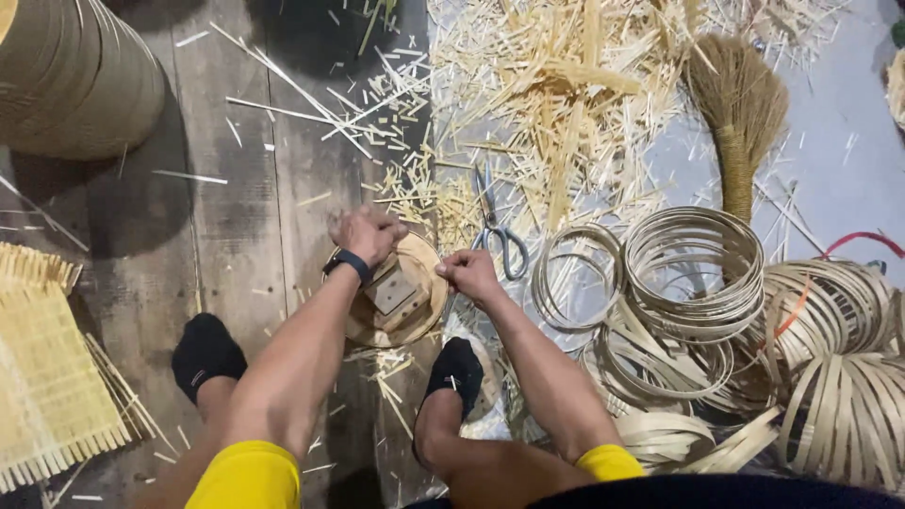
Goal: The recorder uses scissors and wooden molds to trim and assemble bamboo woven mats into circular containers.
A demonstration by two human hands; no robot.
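Observation:
My left hand [368,233] grips the far left rim of a round bamboo ring [436,303] that lies on a wooden block [394,294] on the floor. My right hand [468,272] pinches the ring's right rim. A dark watch sits on my left wrist. My two feet in black socks [205,351] rest on either side, just below the ring.
Grey scissors [497,229] lie just above my right hand. A pile of bamboo offcuts [556,104] and a straw broom [738,113] are beyond. Stacked bamboo hoops [693,269] and strip coils lie right. A woven mat [47,377] lies left, a large strip coil [75,75] top left.

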